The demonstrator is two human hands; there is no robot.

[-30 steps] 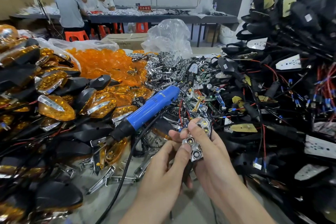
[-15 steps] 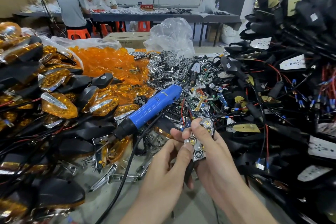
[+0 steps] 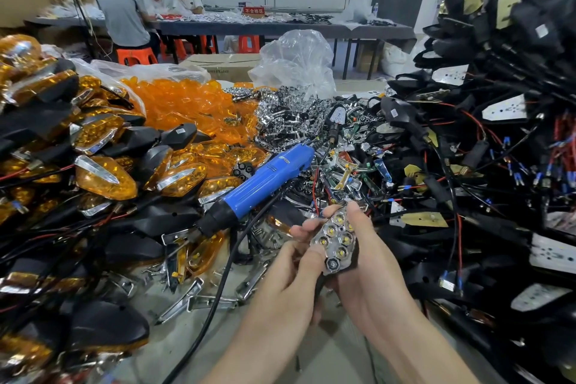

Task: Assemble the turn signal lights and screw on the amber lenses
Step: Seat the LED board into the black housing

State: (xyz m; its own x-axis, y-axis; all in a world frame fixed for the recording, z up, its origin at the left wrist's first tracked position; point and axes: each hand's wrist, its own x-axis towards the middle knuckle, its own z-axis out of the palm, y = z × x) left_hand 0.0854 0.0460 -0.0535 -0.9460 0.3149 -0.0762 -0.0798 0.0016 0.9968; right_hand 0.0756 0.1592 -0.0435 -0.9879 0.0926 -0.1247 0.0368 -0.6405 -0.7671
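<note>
Shiny chrome reflector plate [image 3: 336,243], hexagonal cells, yellow LEDs inside.

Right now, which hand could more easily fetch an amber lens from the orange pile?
Probably the left hand: the amber lenses lie on its side, and it only pinches the edge of the LED reflector, while the right hand wraps around it.

A chrome reflector plate [image 3: 335,240], studded with hexagonal LED cups, is held face-up and tilted, pinched between the left hand [image 3: 290,277] and the right hand [image 3: 364,262]. At ten o'clock from it lies a heap of loose amber lenses [image 3: 184,103]. Finished lights [image 3: 106,178] are piled at nine o'clock, and wired black housings [image 3: 498,165] at two o'clock.
</note>
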